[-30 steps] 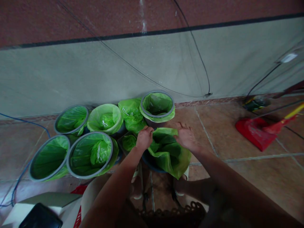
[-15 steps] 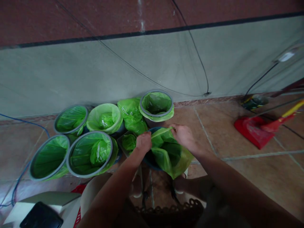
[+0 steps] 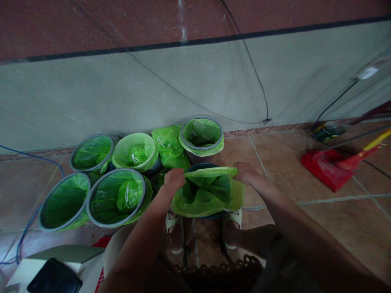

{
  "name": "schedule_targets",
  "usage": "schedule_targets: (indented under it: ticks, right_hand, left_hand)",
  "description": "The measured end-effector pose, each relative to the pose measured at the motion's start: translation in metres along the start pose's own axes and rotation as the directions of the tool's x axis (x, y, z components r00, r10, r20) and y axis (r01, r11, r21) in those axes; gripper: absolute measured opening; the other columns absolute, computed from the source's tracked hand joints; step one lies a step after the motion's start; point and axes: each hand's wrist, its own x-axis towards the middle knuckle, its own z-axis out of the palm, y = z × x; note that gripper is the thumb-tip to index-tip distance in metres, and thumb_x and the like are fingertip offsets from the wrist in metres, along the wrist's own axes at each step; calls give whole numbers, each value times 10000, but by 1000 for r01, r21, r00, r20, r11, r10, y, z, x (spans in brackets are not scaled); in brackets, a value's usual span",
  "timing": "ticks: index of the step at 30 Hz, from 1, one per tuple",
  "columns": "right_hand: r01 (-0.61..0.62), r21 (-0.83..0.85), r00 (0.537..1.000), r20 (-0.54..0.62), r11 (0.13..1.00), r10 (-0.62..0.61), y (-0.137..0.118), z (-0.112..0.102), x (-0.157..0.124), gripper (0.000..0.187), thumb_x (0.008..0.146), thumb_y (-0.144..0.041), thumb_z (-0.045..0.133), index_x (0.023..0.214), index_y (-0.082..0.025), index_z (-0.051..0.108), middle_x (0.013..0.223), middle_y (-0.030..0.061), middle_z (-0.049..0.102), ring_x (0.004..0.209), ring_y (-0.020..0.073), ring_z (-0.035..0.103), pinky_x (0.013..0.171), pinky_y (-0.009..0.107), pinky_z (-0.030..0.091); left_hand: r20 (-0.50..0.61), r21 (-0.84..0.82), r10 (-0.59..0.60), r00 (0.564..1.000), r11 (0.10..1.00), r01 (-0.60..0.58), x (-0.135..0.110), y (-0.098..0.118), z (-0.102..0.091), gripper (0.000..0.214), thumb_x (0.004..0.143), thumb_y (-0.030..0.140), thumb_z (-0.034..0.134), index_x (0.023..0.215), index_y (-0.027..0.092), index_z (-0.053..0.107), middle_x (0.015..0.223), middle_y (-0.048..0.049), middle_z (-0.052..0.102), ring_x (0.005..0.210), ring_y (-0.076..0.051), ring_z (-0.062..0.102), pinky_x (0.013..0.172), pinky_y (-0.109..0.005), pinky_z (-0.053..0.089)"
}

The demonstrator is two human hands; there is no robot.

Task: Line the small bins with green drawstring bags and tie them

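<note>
Between my hands a green garbage bag (image 3: 207, 199) is spread wide, its far edge pulled straight. My left hand (image 3: 175, 179) grips the bag's left side with closed fingers. On the other side my right hand (image 3: 244, 173) is closed on the right end of that edge. The bag hangs in and over a blue trash bin (image 3: 203, 166), whose rim shows only at the back; the rest is covered. Just behind stands a grey-rimmed bin (image 3: 201, 118) lined with green. A tied green bag (image 3: 168, 142) rests left of it.
Several lined bins stand to the left, including a front bin (image 3: 114, 224) with a bundled bag inside. A red dustpan (image 3: 328, 169) lies at right. A black phone-like object (image 3: 55, 276) rests on a white box (image 3: 82, 252). Cables run along the wall.
My hands have moved apart, the left one leftward and the right one slightly rightward. The bag's mouth has been stretched wider, and its near side now drapes across the bin.
</note>
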Motion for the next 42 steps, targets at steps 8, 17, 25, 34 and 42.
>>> schedule_targets:
  ticks: [8,17,25,34,42]
  right_hand:
    - [292,-127,952,-56,948,-301,-31,17,-9,558,825,-263,644,1366,-179,534,1351,157,579,1267,306,505,1060,466,377]
    - [328,-120,945,50,937,-325,-37,21,-9,266,903,-243,510,1051,-191,724,1004,114,742,992,240,664,940,335,426]
    - [127,-123,976,-162,984,-146,-40,-1,-16,322,944,-324,455,1110,-229,714,1023,105,747,954,227,681,788,273,469]
    - [81,-38,993,-79,996,-84,-28,2,-11,338,910,-342,509,1137,-227,731,1026,113,751,972,245,692,770,276,489]
    - [127,144,992,-3,981,-128,-21,7,4,278,869,-298,563,1040,-217,767,1056,75,755,964,202,685,762,234,476]
  left_hand:
    - [-143,-11,178,974,983,-181,0,13,5,346,971,298,407,1107,157,692,1108,-133,699,1076,-246,649,941,-339,496]
    - [-228,-48,290,929,950,-308,-8,22,0,294,948,217,432,1104,235,681,1096,-46,697,1046,-177,638,926,-262,485]
    - [-160,-40,70,985,996,-78,-9,19,1,360,974,199,353,1104,164,687,1015,-132,722,1053,-264,666,874,-345,509]
    - [-185,-113,-54,981,993,33,-3,13,0,420,931,125,382,1253,171,647,1135,-122,719,1088,-246,661,942,-323,495]
    - [-211,-232,-12,977,972,-39,11,5,12,453,900,240,556,1349,185,583,1258,-100,673,1162,-229,620,1040,-303,443]
